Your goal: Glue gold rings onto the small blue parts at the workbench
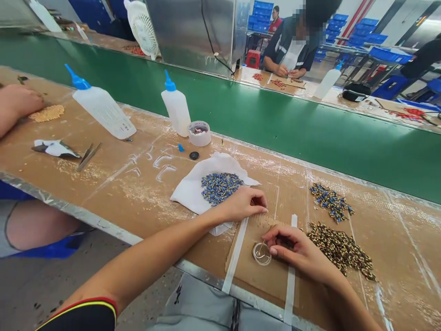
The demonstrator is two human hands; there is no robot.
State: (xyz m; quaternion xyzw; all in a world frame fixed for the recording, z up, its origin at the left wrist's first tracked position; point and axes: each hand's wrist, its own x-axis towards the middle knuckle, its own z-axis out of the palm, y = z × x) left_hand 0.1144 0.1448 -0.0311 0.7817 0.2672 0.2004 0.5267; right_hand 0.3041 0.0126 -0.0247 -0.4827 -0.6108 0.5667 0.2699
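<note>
My left hand (pixel 248 202) is pinched closed at the near right edge of a white cloth (pixel 188 187). Whatever lies between its fingertips is too small to make out. On that cloth sits a heap of small blue and yellow pieces (pixel 220 187). My right hand (pixel 292 248) pinches a thin stick, whose tip reaches into a small round clear dish (pixel 262 254). The dish rests on a taped cardboard sheet (pixel 253 276). Right of this hand lie a pile of black and gold curled pieces (pixel 341 248) and a smaller pile of blue and yellow pieces (pixel 330 201).
Two white squeeze bottles (pixel 103 110) with blue nozzles, a tape roll (pixel 200 133) and a black cap (pixel 194 155) stand or lie beyond the cloth. Tweezers (pixel 88 156) lie left, near a co-worker's hand (pixel 20 101). A green belt (pixel 227 115) runs behind; another person works across it.
</note>
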